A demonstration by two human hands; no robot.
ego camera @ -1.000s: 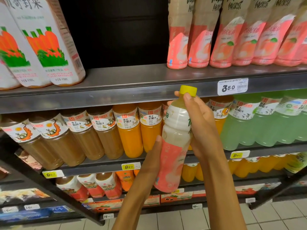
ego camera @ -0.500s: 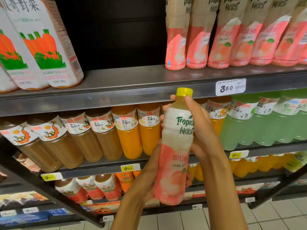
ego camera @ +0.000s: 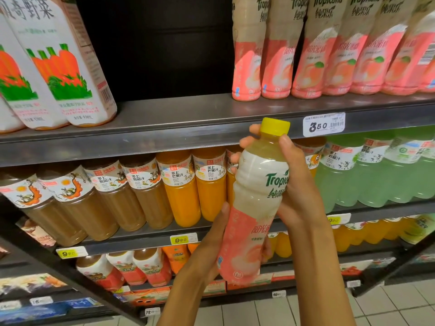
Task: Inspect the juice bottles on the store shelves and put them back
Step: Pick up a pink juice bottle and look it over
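Both grips closed on peach juice bottle (ego camera: pixel 255 203): right hand (ego camera: pixel 297 184) curled round upper half below yellow cap (ego camera: pixel 275 125), left hand (ego camera: pixel 213 241) cupping pink lower half. Held slightly tilted, in front of top shelf edge (ego camera: pixel 164 140), just left of price tag (ego camera: pixel 324 124), below row of matching bottles (ego camera: pixel 329 50).

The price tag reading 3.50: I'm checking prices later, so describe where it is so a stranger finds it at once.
Start at the top shelf, where pink Tropicana peach bottles stand in a row on the right. On that shelf's grey front edge, below those bottles, sits the price tag, just right of the held bottle's yellow cap. It is white, while the tags on the shelf below are yellow.
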